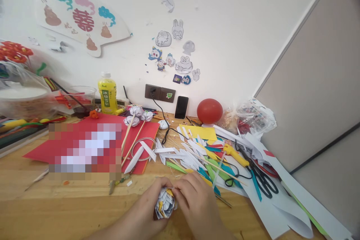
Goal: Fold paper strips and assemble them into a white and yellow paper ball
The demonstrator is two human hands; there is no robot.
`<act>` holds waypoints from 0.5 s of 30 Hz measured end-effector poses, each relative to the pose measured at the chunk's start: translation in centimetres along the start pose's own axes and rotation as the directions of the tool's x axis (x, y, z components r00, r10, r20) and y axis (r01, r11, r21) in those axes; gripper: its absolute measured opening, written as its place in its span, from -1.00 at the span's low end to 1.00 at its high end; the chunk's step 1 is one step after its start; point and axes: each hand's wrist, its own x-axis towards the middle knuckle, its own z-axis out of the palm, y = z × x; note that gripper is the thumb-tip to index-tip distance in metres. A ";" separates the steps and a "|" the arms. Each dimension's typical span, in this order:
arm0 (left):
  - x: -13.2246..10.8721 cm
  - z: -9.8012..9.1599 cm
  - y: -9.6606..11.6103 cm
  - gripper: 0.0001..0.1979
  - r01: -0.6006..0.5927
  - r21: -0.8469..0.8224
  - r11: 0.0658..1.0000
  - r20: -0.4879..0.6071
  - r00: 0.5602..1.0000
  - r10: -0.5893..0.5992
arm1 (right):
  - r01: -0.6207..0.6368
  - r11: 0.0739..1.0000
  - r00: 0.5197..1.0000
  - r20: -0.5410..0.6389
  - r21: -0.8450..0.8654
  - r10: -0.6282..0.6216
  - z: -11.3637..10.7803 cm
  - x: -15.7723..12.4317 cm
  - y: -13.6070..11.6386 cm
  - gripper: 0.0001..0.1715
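Between my two hands, low in the middle of the head view, is a round folded-paper piece (165, 204) of white and yellow overlapping folds. My left hand (149, 206) is closed around its left side, thumb below and fingers over the top. My right hand (197, 200) has its fingertips pinched at the piece's upper right edge; whatever lies between those fingertips is too small to make out. Just beyond my hands lie many folded white paper strips (194, 157), with blue, green and yellow ones among them.
A yellow hot glue gun (236, 155) and black scissors (263, 180) lie at the right by white paper sheets (261, 210). Red paper (75, 127) covers the left, with paper flowers on sticks (137, 114). Behind stand a yellow drink bottle (107, 93), a phone (181, 107) and a red balloon (209, 111).
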 end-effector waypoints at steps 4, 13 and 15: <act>-0.1 0.0 0.0 -0.57 -0.002 -0.009 1.000 0.009 1.000 0.002 | -0.102 0.986 0.995 -0.002 0.134 0.103 -0.1 -0.2 0.1 -0.77; 0.1 -0.2 0.9 -0.67 -0.031 -0.037 0.999 0.047 0.998 0.033 | -0.406 0.761 0.911 0.164 0.506 0.378 -0.1 0.1 0.3 -0.87; 0.2 -0.3 0.9 -0.69 -0.019 -0.045 0.999 0.055 0.998 0.022 | -0.493 0.642 0.868 0.281 0.587 0.410 -0.1 0.2 0.5 -0.90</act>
